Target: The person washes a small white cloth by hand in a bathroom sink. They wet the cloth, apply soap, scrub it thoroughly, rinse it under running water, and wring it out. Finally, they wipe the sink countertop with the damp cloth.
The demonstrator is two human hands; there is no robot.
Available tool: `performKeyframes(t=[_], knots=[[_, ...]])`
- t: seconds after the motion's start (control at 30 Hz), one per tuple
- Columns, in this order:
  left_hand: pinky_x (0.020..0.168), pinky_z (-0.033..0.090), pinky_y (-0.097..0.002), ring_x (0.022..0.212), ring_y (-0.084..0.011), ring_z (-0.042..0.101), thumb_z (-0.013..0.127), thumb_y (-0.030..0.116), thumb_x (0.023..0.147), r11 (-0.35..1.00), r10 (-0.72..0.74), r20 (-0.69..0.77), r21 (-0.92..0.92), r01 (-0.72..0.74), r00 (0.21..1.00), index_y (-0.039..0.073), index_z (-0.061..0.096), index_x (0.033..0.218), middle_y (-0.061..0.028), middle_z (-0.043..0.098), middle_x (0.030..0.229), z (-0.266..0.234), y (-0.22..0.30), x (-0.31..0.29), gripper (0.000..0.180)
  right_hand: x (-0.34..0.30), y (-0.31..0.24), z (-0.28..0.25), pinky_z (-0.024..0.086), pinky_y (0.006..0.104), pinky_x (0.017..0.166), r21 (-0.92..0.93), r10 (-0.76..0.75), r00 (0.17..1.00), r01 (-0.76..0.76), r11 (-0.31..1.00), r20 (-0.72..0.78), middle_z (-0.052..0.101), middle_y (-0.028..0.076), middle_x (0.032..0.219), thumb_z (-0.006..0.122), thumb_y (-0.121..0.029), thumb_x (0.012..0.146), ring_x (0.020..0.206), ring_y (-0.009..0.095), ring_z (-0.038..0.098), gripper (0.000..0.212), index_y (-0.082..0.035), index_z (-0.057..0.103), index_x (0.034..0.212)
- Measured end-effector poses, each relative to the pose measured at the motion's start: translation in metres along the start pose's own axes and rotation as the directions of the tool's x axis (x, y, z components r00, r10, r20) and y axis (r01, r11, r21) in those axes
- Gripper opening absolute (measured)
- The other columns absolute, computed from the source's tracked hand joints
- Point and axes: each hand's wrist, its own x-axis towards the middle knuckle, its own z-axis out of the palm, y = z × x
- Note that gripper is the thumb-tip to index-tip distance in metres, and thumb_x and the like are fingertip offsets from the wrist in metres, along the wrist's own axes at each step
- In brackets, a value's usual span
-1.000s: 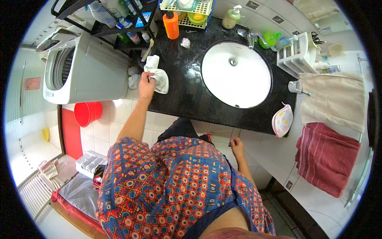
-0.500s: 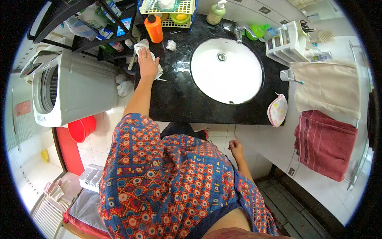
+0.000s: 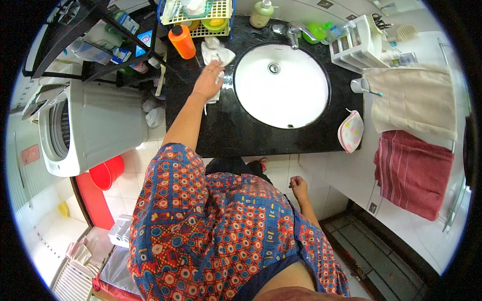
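My left hand [image 3: 209, 79] presses a white cloth [image 3: 222, 56] onto the black countertop [image 3: 211, 133], just left of the sink. Its fingers are bent over the fabric, which spreads out ahead of them and beneath the palm. A crumpled white lump [image 3: 212, 42] touches the cloth's far end; whether it is a separate piece I cannot tell. Wet, shiny patches show on the counter between the hand and the white oval sink [image 3: 281, 95]. Low in front of the counter, my right hand [image 3: 298, 186] hangs by my body, fingers curled, with nothing visible in it.
An orange bottle [image 3: 182, 42] and a tiered basket [image 3: 198, 27] stand beyond the cloth. Behind the sink are a soap pump bottle [image 3: 261, 14] and the faucet [image 3: 293, 37]. Rightward sit a drawer unit [image 3: 356, 47], a cup [image 3: 358, 86] and a spotted pouch [image 3: 350, 131].
My left hand has slid the cloth rightward from the counter's left edge to beside the sink. The crumpled lump now lies against the cloth. My right hand stays low, and the whole view has shifted slightly.
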Motion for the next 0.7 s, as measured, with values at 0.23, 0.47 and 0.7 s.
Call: performKeyframes(t=[0.23,0.47,0.7], knots=[[0.108,0.027,-0.0468,0.129,-0.0335,0.036,0.063,0.026,0.081,0.986,-0.154,-0.097,-0.071,0.148,0.983,0.004,0.049,0.126,-0.0170,0.045,0.134,0.025,0.046,-0.024,0.052,0.017,-0.071,-0.016,0.049,0.0396,0.077,-0.311,-0.247,0.931,0.159,0.937,-0.270,0.060,0.017,0.100,0.058,-0.011,0.086,0.095,0.034,0.058,0.023,0.001,0.056,0.106],[0.111,0.022,-0.0482,0.135,-0.0422,0.024,0.062,0.020,0.081,0.977,-0.134,-0.088,0.155,0.147,0.987,0.002,0.051,0.126,-0.0224,0.023,0.147,0.027,0.071,-0.012,0.049,0.121,-0.106,-0.052,0.027,0.0429,0.109,-0.565,-0.505,0.799,0.265,0.782,-0.325,0.031,0.027,0.142,0.058,-0.023,0.089,0.133,0.041,0.029,0.062,0.006,0.031,0.137],[0.113,0.024,-0.0416,0.136,-0.0377,0.025,0.053,-0.001,0.079,0.995,0.085,0.140,0.048,-0.092,0.986,-0.003,0.044,0.126,-0.0225,0.029,0.144,0.041,0.065,0.018,0.048,0.173,-0.129,-0.035,0.014,0.0461,0.114,-0.660,-0.426,0.761,-0.003,0.751,-0.489,0.018,0.023,0.150,0.050,-0.037,0.091,0.140,0.038,0.015,0.072,0.004,0.022,0.143]])
